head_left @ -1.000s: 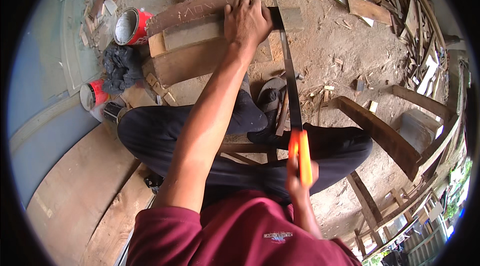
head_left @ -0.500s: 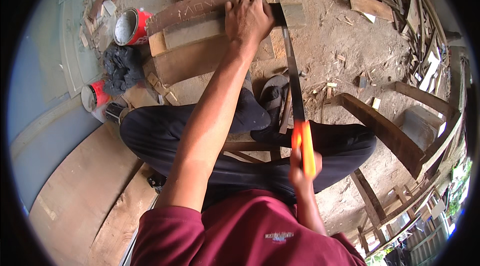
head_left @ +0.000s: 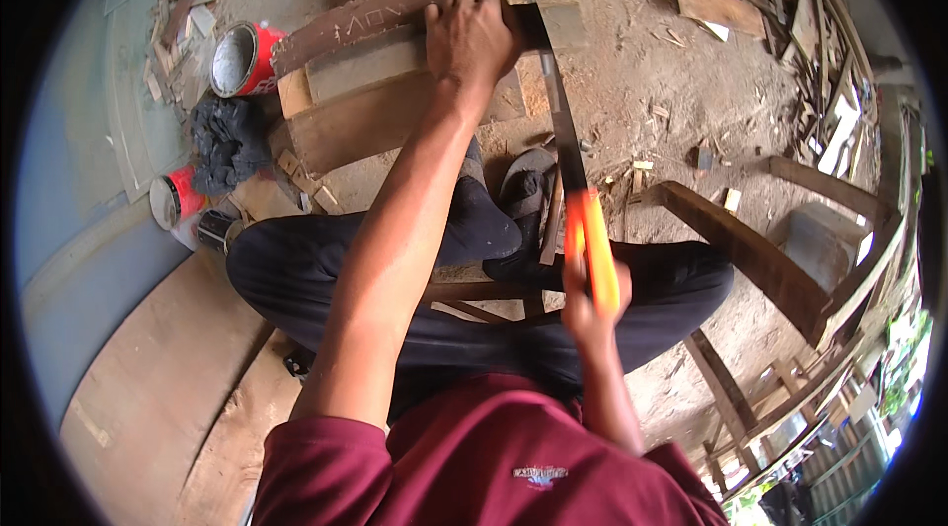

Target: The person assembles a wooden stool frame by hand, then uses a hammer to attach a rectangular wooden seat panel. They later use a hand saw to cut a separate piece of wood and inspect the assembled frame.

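My left hand (head_left: 472, 44) bears down on a wooden board (head_left: 566, 24), its fingers curled over the far side. The board rests across a bench-like stack of brown timber (head_left: 365, 131), and one end sticks out to the right. Beside that hand, a handsaw (head_left: 563, 121) with a long dark blade and an orange-yellow handle lies across the board. My right hand (head_left: 595, 301) is closed around the saw's handle, close to my right thigh; motion smears it a little. Pale sawdust (head_left: 534, 86) shows near the blade. How deep the blade sits cannot be made out.
Red paint cans (head_left: 242, 60) and a crumpled black bag (head_left: 229, 143) stand at the left. Wood scraps (head_left: 825, 62) pile up at the far right. A wooden frame (head_left: 741, 240) lies to my right. A sandalled foot (head_left: 528, 180) is below the board.
My right hand has pushed the saw forward, away from my body. The left hand keeps its hold on the board, while the whole view has shifted slightly.
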A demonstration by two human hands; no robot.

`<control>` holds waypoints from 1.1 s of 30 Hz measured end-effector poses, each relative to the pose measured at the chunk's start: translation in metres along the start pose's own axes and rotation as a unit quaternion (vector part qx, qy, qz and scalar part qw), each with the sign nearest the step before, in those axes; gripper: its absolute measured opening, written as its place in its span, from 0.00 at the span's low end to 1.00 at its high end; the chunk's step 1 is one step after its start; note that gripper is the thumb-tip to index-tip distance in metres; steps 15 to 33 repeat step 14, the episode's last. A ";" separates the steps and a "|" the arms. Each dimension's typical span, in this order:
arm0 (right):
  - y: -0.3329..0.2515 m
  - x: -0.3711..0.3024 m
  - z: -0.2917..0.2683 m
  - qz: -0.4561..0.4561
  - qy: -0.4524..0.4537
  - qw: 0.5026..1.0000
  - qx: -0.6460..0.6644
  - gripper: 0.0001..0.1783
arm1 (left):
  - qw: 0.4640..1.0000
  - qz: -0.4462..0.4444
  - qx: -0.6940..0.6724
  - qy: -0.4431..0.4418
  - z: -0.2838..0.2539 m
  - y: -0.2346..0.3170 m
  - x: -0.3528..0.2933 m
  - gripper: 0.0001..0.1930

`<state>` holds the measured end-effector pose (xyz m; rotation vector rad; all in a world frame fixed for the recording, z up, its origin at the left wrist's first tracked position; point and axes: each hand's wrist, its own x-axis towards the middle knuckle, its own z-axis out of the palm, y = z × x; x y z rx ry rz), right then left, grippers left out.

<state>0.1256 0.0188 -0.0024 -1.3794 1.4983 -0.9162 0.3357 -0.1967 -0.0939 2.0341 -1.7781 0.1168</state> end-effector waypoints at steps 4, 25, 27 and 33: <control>0.000 -0.058 -0.034 -0.038 -0.012 0.996 -0.079 0.12 | 1.000 -0.013 0.008 -0.007 -0.014 0.008 -0.001 0.11; -0.009 0.087 0.040 -0.016 -0.008 1.000 0.016 0.08 | 0.999 -0.001 0.020 -0.031 -0.012 0.007 0.004 0.13; -0.009 0.087 0.040 -0.016 -0.008 1.000 0.016 0.08 | 0.999 -0.001 0.020 -0.031 -0.012 0.007 0.004 0.13; -0.009 0.087 0.040 -0.016 -0.008 1.000 0.016 0.08 | 0.999 -0.001 0.020 -0.031 -0.012 0.007 0.004 0.13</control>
